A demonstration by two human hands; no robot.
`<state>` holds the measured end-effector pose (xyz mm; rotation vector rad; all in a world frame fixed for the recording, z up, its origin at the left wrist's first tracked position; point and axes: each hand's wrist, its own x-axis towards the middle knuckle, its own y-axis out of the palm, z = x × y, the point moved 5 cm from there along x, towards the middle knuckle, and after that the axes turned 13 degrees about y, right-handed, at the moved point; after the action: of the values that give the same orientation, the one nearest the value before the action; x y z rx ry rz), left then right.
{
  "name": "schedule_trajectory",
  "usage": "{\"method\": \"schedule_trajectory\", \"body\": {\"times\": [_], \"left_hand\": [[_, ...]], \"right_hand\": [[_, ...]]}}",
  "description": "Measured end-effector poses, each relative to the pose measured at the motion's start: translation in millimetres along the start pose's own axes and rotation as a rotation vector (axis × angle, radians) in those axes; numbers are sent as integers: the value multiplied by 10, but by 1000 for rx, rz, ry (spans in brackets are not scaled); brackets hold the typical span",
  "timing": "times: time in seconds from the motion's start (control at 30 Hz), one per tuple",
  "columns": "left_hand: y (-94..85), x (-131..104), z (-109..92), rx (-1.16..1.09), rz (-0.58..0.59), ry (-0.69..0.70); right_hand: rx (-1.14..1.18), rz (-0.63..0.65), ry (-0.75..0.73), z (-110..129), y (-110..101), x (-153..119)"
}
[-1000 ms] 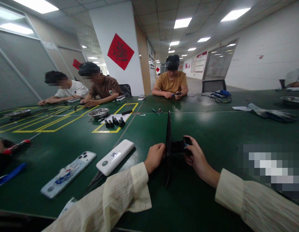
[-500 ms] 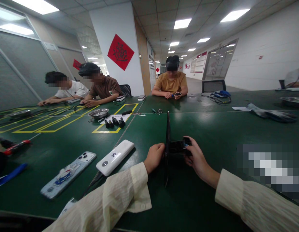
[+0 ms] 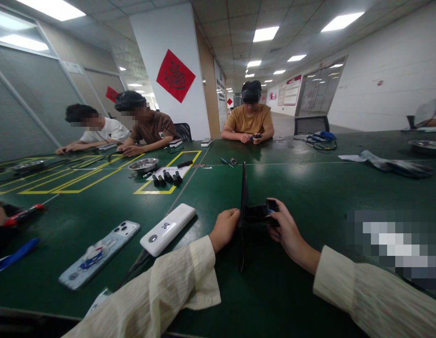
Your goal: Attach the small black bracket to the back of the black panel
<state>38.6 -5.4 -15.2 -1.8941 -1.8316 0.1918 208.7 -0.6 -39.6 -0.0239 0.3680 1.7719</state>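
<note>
A thin black flat panel [image 3: 244, 192] stands nearly upright over the table, seen almost edge-on. From its right face a short black bracket [image 3: 256, 214] sticks out, ending in a small block. My left hand [image 3: 225, 231] is closed against the panel's left side, its fingertips partly hidden behind the edge. My right hand [image 3: 288, 232] pinches the bracket's outer end, thumb on the near side. A small blue spot shows by that thumb, too small to make out. What the panel and bracket belong to cannot be told from this angle.
Left of my arm lie a white power bank [image 3: 168, 229] with a cable and a phone in a cartoon case [image 3: 100, 256]. Farther off are several black cylindrical parts [image 3: 167, 178] and a metal bowl [image 3: 144, 165]. A co-worker [image 3: 251, 119] sits opposite; gloves [image 3: 397, 165] lie right.
The panel has tilted very slightly. Both my hands keep nearly the same places and grips. At the left edge, another person's hand beside a red-and-black tool has shifted a little.
</note>
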Motion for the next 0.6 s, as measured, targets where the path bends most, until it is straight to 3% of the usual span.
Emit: {"method": "schedule_trajectory", "body": {"times": [0.6], "left_hand": [[40, 31, 76, 23, 71, 12]], "right_hand": [[3, -15, 7, 4, 9, -7]]}}
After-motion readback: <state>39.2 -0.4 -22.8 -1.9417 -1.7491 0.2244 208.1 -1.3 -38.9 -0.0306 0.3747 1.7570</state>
